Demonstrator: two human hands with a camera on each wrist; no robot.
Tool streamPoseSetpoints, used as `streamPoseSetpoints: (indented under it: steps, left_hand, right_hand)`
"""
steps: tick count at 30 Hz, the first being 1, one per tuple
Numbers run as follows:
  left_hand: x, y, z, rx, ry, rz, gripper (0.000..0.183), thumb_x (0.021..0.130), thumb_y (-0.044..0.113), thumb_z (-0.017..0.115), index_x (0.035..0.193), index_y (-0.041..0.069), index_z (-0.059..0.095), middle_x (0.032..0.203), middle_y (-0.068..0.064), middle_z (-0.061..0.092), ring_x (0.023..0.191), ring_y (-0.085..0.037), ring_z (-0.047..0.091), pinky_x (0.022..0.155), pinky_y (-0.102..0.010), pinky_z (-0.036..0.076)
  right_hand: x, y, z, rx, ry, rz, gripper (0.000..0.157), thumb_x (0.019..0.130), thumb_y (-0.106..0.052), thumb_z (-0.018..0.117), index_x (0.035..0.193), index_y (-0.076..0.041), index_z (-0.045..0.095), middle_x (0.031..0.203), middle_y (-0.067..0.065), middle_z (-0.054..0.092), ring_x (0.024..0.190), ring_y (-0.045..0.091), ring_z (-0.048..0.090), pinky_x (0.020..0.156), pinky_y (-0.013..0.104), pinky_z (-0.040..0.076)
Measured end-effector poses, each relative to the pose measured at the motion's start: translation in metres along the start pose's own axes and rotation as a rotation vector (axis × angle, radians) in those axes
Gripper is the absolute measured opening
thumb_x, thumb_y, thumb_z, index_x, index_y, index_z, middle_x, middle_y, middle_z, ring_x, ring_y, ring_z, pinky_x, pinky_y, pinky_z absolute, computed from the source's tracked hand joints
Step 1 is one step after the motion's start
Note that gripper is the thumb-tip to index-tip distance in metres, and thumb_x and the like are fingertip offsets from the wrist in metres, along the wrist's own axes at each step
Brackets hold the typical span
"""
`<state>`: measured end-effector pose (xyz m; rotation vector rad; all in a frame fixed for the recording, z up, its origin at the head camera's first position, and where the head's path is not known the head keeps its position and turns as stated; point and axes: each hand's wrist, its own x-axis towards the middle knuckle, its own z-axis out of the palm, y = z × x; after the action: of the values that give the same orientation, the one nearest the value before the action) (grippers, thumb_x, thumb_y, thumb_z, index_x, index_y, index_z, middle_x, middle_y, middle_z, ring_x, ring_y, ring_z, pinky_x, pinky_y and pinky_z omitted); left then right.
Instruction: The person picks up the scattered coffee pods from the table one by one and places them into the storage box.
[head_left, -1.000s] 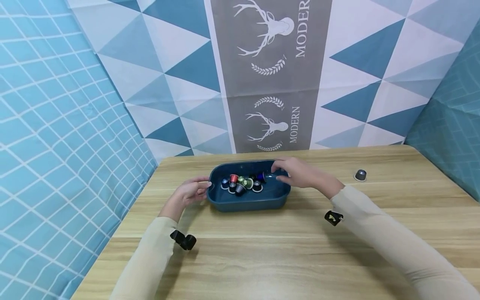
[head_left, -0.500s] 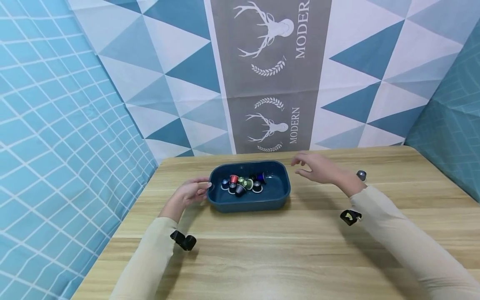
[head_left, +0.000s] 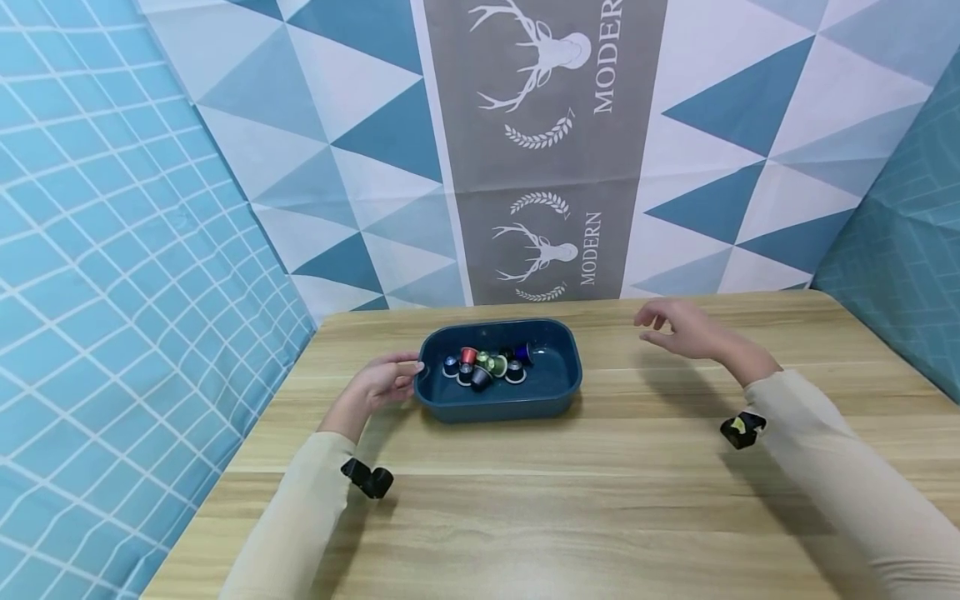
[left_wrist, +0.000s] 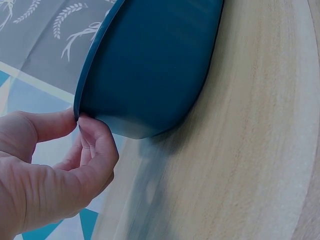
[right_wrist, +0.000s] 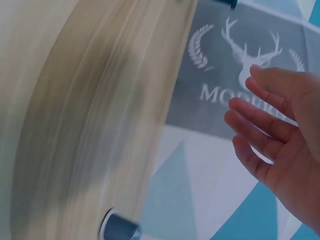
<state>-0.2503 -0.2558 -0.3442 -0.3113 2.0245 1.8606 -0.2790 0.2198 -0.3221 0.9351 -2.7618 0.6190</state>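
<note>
A dark blue oblong tub (head_left: 495, 411) stands on the table with several coffee capsules (head_left: 480, 379) lying in it: red, green, blue and dark ones. At its left end my left hand (head_left: 381, 382) pinches the rim between thumb and fingers, as the left wrist view shows up close. To the right of the tub my right hand (head_left: 686, 329) hovers above the table, fingers loosely bent and holding nothing. One dark coffee capsule (right_wrist: 120, 227) lies on the table in the right wrist view. My right arm hides it in the head view.
The wooden table (head_left: 525, 517) reaches back to a patterned cloth wall (head_left: 547, 167). Light blue gridded cloth (head_left: 112, 292) borders its left side, and teal cloth (head_left: 892, 250) hangs on the right.
My right hand has left the right end of the tub and moved rightward through the air, toward the lone capsule. My left hand and the tub have stayed in place.
</note>
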Motion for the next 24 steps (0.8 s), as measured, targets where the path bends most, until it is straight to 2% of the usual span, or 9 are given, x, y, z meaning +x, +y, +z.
streamPoseSetpoints:
  steps: [3,8,13,24]
  left_hand:
    - [0.001,0.000,0.001,-0.003,0.005,0.000,0.053,0.098,0.012,0.053,0.147,0.007,0.034,0.079,0.009,0.063,0.068,-0.002,0.058,0.063,-0.018,0.048]
    - [0.001,-0.001,0.000,-0.004,0.013,-0.001,0.052,0.099,0.013,0.053,0.147,0.007,0.035,0.081,0.009,0.062,0.068,-0.002,0.057,0.063,-0.018,0.048]
    - [0.000,0.000,-0.001,-0.005,0.014,-0.002,0.053,0.098,0.014,0.054,0.147,0.007,0.034,0.085,0.007,0.062,0.071,-0.003,0.057,0.065,-0.018,0.048]
    - [0.002,0.000,-0.002,0.002,0.017,-0.009,0.053,0.098,0.014,0.054,0.148,0.008,0.035,0.085,0.008,0.062,0.072,-0.003,0.058,0.066,-0.019,0.049]
  right_hand:
    - [-0.006,0.009,-0.002,0.021,-0.008,0.029,0.016,0.088,-0.004,0.065,0.104,0.001,0.065,0.097,0.015,0.067,0.086,0.026,0.063,0.073,0.045,0.053]
    - [-0.013,0.021,-0.005,0.011,-0.048,0.089,0.019,0.090,-0.007,0.065,0.106,0.002,0.064,0.096,0.013,0.067,0.088,0.027,0.064,0.077,0.047,0.053]
    - [-0.019,0.030,-0.006,-0.004,-0.061,0.104,0.019,0.090,-0.008,0.065,0.106,0.003,0.065,0.096,0.013,0.067,0.090,0.029,0.063,0.081,0.050,0.052]
    - [-0.030,0.050,-0.010,-0.027,-0.052,0.090,0.019,0.090,-0.008,0.065,0.103,0.005,0.064,0.093,0.014,0.067,0.085,0.029,0.064,0.078,0.049,0.053]
